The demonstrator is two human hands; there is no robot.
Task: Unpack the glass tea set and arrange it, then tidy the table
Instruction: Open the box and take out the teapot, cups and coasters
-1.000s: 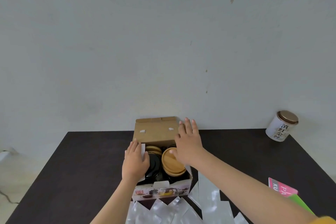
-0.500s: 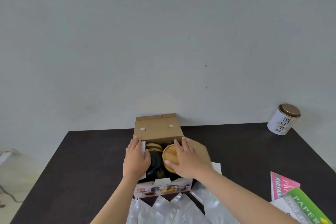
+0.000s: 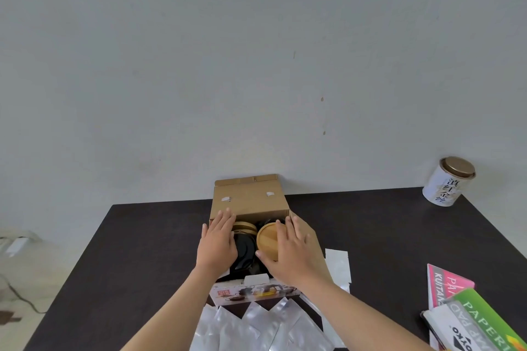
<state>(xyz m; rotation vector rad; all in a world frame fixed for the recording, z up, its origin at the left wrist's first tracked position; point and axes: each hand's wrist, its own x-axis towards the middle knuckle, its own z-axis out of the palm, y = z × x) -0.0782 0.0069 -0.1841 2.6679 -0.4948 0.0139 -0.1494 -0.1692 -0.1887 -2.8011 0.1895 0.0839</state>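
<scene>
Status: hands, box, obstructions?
Left hand flat on box contents. Right hand on wooden lid. Nothing unpacked. Foil pouches crowd front.

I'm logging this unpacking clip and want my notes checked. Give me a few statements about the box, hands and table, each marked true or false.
1. The brown cardboard box is open. True.
2. The right hand rests on a round wooden lid in the box. True.
3. The white tea tin with the bronze lid lies inside the box. False: it stands on the dark table at the far right.
4. The left hand lifts a glass cup clear. False: it rests at the box's left side.
5. Silver foil sachets lie in front of the box. True.
</scene>
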